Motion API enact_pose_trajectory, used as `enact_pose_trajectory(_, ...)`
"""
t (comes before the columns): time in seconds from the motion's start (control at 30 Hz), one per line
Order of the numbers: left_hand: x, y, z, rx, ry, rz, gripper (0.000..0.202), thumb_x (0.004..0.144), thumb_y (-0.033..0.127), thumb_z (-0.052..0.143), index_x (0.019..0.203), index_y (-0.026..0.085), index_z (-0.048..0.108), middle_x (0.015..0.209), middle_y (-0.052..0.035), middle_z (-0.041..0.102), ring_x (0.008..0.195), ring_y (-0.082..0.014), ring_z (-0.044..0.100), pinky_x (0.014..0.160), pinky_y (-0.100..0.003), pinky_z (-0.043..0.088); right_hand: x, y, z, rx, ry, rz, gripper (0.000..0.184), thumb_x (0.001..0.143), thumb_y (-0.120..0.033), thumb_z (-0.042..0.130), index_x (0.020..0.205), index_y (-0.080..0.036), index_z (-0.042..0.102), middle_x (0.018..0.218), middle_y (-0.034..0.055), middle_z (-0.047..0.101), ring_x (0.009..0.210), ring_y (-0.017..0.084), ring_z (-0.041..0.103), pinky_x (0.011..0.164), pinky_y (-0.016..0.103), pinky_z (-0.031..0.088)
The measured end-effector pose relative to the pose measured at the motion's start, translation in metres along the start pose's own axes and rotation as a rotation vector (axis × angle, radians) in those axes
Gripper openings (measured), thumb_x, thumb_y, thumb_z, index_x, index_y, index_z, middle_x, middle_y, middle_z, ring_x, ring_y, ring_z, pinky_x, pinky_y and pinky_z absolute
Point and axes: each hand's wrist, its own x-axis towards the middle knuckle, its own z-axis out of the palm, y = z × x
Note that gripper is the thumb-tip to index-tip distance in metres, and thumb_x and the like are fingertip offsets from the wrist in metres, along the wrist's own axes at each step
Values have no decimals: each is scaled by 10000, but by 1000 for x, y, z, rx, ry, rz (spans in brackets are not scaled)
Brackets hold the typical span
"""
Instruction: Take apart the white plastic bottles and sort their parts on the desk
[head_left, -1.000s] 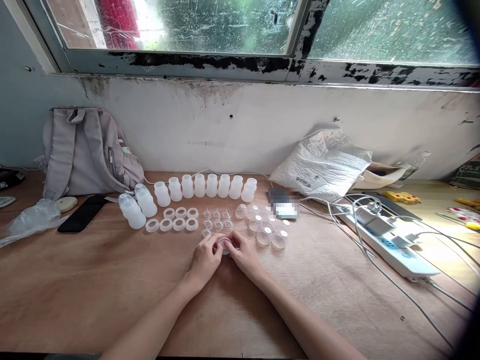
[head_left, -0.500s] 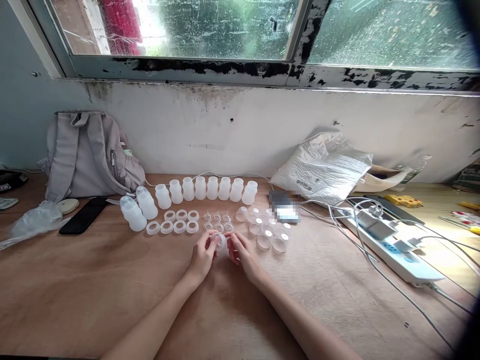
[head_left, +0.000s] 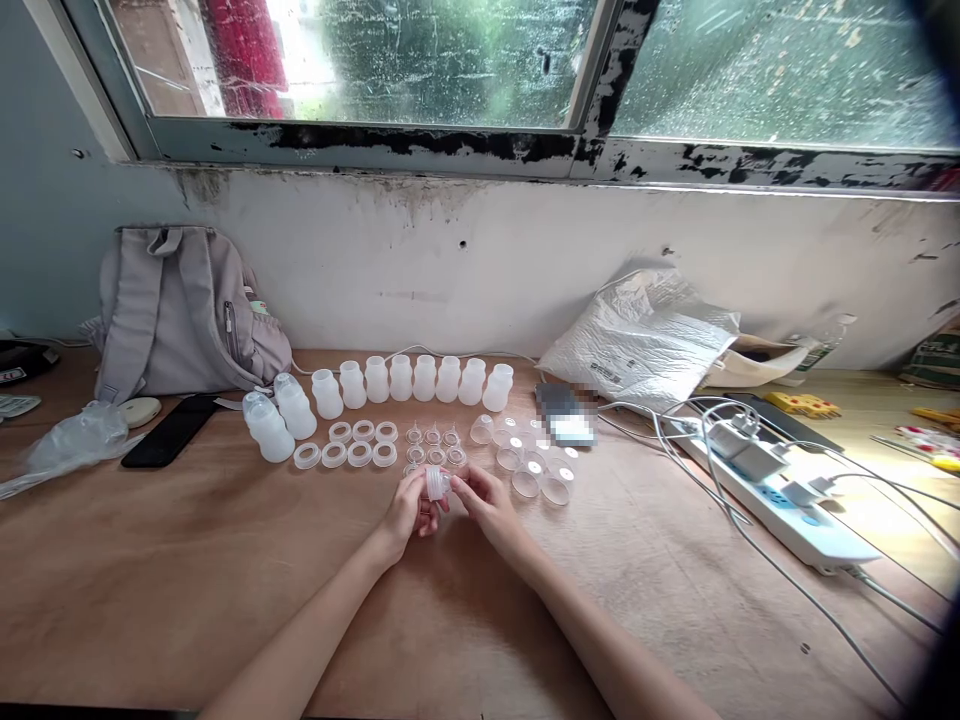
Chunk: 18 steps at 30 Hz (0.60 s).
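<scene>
Between my hands is a translucent bottle collar [head_left: 435, 485], turned on its side so its ribbed edge shows. My left hand [head_left: 409, 508] is closed around the collar from the left. The fingertips of my right hand [head_left: 484, 503] pinch a clear nipple [head_left: 447, 484] that sticks out of the collar on the right. Just behind my hands lie several clear nipples [head_left: 433, 436] in rows. Left of those are several loose collars [head_left: 360, 453]. Clear dome caps [head_left: 526, 480] stand grouped to the right of my right hand.
Frosted bottles [head_left: 400, 380] stand in a row along the wall. Two bottles with tops [head_left: 268, 428] stand at its left end. A phone [head_left: 169, 432] and grey backpack [head_left: 169, 310] are on the left. Right are a silver bubble mailer [head_left: 645, 335] and a power strip [head_left: 795, 510] with trailing cables.
The collar has turned from facing me to lying sideways. My right hand has come in from slightly apart and now grips the nipple at the collar's right side.
</scene>
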Motion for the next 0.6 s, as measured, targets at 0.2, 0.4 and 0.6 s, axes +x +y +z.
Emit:
enact_pose_trajectory(0.2, -5, 7, 0, 87, -26, 35, 385, 728, 544, 425, 802, 168, 459, 542, 60, 424, 338, -19, 291, 329, -140, 147, -2, -6, -2, 30, -79, 11, 288, 759, -396, 520, 590, -170, 467, 535, -37, 407, 500, 87, 344, 459, 211, 260)
enact_pose_trajectory(0.4, -5, 13, -6, 323, 5, 119, 310, 738, 479, 455, 727, 169, 449, 491, 70, 409, 355, -32, 290, 344, -151, 208, -3, -9, -3, 175, -104, 107, 288, 732, -378, 535, 548, -174, 450, 475, -62, 361, 436, 73, 306, 428, 207, 234)
enact_pose_trajectory(0.6, -7, 29, -13, 661, -39, 222, 345, 751, 501, 433, 827, 175, 518, 561, 29, 519, 420, -85, 443, 419, -190, 332, -2, -5, -2, 181, -116, 124, 292, 731, -413, 529, 577, -175, 456, 491, -58, 398, 420, 67, 327, 407, 200, 253)
